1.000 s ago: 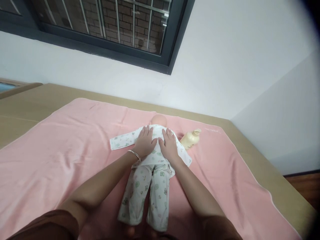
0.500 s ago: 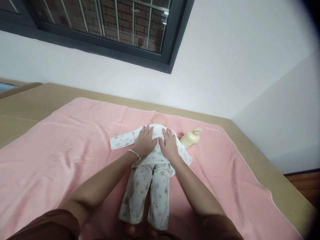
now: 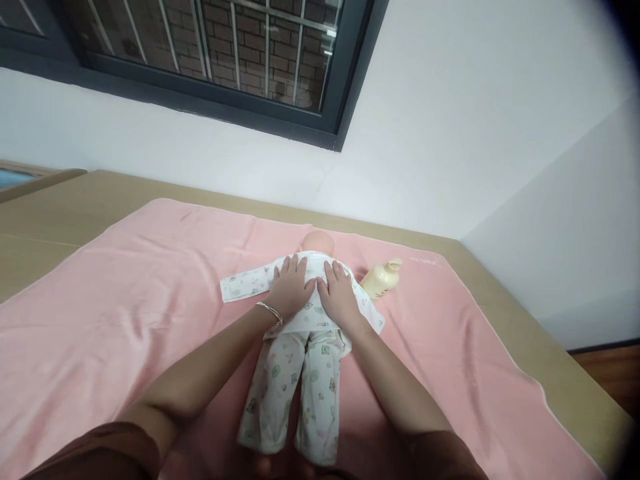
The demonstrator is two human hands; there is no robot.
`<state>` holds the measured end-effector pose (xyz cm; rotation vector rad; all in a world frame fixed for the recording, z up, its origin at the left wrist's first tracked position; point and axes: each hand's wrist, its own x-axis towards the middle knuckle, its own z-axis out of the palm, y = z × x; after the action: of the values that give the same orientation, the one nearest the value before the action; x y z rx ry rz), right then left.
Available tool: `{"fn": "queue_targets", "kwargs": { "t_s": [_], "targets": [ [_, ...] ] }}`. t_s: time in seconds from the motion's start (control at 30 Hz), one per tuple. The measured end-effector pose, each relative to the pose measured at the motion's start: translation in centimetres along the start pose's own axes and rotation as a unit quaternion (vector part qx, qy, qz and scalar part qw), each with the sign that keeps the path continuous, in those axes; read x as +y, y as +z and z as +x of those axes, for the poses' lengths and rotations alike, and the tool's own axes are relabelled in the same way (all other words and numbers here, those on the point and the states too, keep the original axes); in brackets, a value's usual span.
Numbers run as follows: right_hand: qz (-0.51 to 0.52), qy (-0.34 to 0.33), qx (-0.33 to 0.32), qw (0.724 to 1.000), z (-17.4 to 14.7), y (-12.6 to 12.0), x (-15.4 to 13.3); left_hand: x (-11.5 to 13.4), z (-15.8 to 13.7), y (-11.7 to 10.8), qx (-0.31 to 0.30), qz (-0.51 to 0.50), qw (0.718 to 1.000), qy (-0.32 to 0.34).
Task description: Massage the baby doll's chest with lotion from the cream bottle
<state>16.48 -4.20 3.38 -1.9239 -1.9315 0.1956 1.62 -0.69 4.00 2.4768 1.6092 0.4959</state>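
A baby doll in white printed clothes lies stretched out on a pink blanket, its bald head away from me. My left hand rests flat on the left side of the printed top, fingers spread, a silver bangle at the wrist. Opposite it, my right hand lies flat on the top's right side, its fingers stretched out. The two thumbs nearly meet at the middle. Printed trousers cover the doll's legs between my forearms. The doll's face is hidden.
A pale yellow pump bottle lies tilted beside the doll's right side on the blanket. Beneath is a wooden surface, bordered by a white wall. A dark-framed window with bars is above.
The whole view has shifted very slightly, with things sitting a little lower. Both hands stay on the doll's top in nearly the same places.
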Motion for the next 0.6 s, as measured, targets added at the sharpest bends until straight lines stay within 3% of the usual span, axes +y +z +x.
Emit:
{"fn": "queue_targets", "kwargs": {
  "t_s": [0.17, 0.37, 0.47, 0.6],
  "targets": [
    [-0.045, 0.001, -0.034, 0.998, -1.5, -1.3, -1.7, 1.2, -1.4, -1.6, -0.013, 0.049, 0.999, -0.010],
    [-0.095, -0.097, -0.019, 0.991, -3.5, -4.1, -3.2, 2.5, -3.2, -3.8, 0.030, 0.111, 0.993, 0.036],
    [-0.056, -0.102, 0.004, 0.993, -2.8, -4.2, -2.7, 1.7, -2.1, -2.9, 0.071, 0.068, 0.991, 0.092],
    [0.008, -0.085, 0.058, 0.995, -0.9, -2.0, -1.1, -0.3, 0.0, -0.2, 0.128, -0.021, 0.982, 0.138]
  ]
}}
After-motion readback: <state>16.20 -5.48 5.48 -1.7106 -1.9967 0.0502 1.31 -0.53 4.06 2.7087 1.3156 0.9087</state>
